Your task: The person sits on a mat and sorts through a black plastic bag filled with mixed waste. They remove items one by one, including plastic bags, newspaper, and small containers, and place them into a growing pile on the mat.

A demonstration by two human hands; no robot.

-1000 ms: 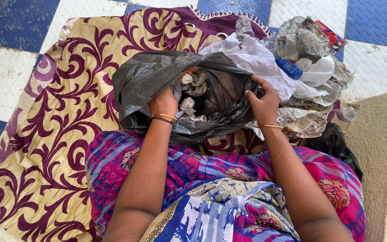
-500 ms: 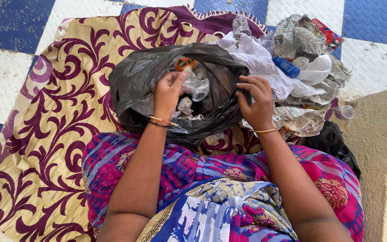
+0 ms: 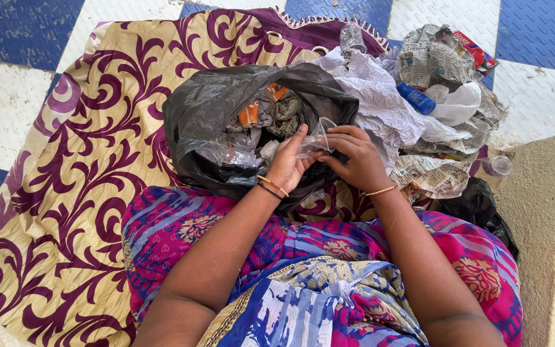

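Over the mouth of the black bag — near the cloth's far edge — a crumpled clear plastic cup is held between both hands. It is cradled by the left hand and pinched by the right hand — paper scraps are heaped just beside.

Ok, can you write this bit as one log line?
left hand + right hand: holding clear plastic cup | over open black bag | sitting on patterned cloth

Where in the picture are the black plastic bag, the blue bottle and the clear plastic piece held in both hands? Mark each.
black plastic bag (image 3: pixel 203 106): head view, on its crumpled left wall.
blue bottle (image 3: pixel 415 98): head view, on the middle of its body.
clear plastic piece (image 3: pixel 313 144): head view, on the part between the hands.
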